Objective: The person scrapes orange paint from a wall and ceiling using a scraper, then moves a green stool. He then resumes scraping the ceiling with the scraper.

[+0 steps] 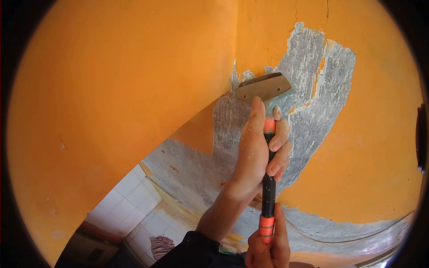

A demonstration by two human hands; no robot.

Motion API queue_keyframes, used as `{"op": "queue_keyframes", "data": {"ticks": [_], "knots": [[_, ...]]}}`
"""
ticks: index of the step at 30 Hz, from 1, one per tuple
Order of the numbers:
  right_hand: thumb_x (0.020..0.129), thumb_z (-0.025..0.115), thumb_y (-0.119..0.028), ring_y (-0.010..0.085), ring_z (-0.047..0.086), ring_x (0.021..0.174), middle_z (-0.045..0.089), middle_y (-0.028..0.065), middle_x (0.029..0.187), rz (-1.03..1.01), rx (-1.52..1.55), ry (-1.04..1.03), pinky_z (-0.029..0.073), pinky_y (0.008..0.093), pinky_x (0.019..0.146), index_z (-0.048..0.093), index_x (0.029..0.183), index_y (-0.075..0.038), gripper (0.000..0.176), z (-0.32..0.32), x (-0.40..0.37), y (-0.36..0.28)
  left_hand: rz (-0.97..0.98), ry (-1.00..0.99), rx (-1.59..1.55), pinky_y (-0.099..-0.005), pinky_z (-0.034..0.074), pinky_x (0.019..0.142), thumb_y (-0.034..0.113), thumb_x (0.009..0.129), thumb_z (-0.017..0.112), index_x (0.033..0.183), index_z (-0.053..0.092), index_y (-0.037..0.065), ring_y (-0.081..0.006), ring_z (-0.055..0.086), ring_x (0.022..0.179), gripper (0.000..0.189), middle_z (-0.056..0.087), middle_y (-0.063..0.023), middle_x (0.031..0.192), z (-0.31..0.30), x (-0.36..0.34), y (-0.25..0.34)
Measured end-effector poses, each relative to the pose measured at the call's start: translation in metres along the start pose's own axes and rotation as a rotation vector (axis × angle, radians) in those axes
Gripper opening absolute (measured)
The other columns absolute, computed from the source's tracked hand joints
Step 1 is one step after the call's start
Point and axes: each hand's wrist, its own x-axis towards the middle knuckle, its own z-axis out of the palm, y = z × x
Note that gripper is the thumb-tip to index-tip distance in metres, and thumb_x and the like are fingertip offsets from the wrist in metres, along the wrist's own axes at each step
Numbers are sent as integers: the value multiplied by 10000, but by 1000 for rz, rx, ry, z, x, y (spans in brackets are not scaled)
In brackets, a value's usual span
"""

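One orange wall (380, 147) bears a ragged grey patch (334, 76); before it, a black-handled scraper (269, 192) is held head up, fingers of the left hand (254, 154) and, lower, the right hand (268, 255) clamped around its handle, two screws (278, 89) in the head.

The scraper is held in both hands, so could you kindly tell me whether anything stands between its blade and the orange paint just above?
Nothing visible does: the left hand and right hand grip the scraper below its blade edge, leaving the orange paint above unobstructed.
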Motion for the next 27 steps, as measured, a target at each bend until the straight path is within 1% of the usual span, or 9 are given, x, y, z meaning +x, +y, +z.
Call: {"op": "queue_keyframes", "data": {"ticks": [1, 4, 7, 12, 16, 18, 21, 25, 27], "knots": [[970, 320, -20, 46, 310, 415, 403, 4, 624, 2, -4, -2, 288, 180, 395, -21, 1463, -36, 599, 0, 0, -1, 6, -71, -34, -219, 285, 238, 550, 965, 218, 901, 408, 123, -64, 287, 264, 471, 327, 38, 515, -2, 1, 1], [968, 318, -15, 46, 305, 417, 405, 8, 632, 17, -55, -5, 290, 182, 399, -24, 1464, -40, 602, 1, 3, -2, 3, 0, -41, -219, 282, 237, 547, 967, 214, 913, 410, 129, -61, 278, 266, 464, 331, 42, 526, 5, -4, -3], [967, 315, -10, 47, 300, 418, 406, 13, 641, 34, -100, -3, 292, 183, 404, -27, 1465, -45, 605, 0, 3, -3, -1, -113, -179, -218, 279, 237, 544, 967, 218, 918, 413, 134, -57, 276, 270, 456, 327, 47, 529, 3, 6, 6], [965, 311, -9, 46, 293, 431, 407, 23, 668, 122, -70, -50, 295, 182, 412, -43, 1465, -50, 613, -5, 0, -14, 32, -91, -138, -215, 274, 237, 540, 969, 221, 929, 418, 137, -59, 278, 273, 451, 321, 50, 528, 3, 5, 2], [964, 314, -14, 45, 300, 445, 404, 17, 675, 8, -97, -86, 291, 181, 411, -49, 1466, -55, 621, -4, 4, -21, 21, -68, -132, -213, 272, 238, 558, 960, 237, 925, 420, 135, -63, 281, 272, 463, 318, 49, 526, 7, 3, 2], [962, 308, -8, 44, 303, 455, 406, 18, 689, 191, -8, -39, 289, 177, 413, -44, 1463, -39, 614, -6, -1, -19, 15, -30, -117, -212, 274, 237, 562, 958, 241, 924, 421, 134, -65, 283, 271, 465, 320, 47, 525, 7, 3, 2], [958, 303, 0, 44, 304, 453, 410, 16, 692, 56, -75, -58, 285, 176, 414, -28, 1463, -34, 605, -3, 7, -21, 23, -103, -109, -213, 286, 234, 567, 955, 242, 926, 420, 134, -65, 284, 271, 469, 325, 45, 524, 5, 5, 5], [955, 299, 5, 42, 307, 454, 419, 17, 700, 101, -60, -39, 286, 174, 417, -19, 1461, -25, 599, -4, 3, -17, 14, -60, -148, -210, 293, 235, 568, 954, 246, 891, 407, 132, -60, 288, 271, 469, 306, 48, 507, 11, 1, 3], [952, 298, 8, 39, 306, 444, 419, 10, 687, 28, -200, 24, 287, 173, 420, -9, 1464, -31, 598, -1, 5, -11, 20, -40, -98, -209, 296, 236, 567, 954, 248, 882, 402, 131, -58, 289, 271, 468, 302, 50, 504, 12, 4, 7]]}}
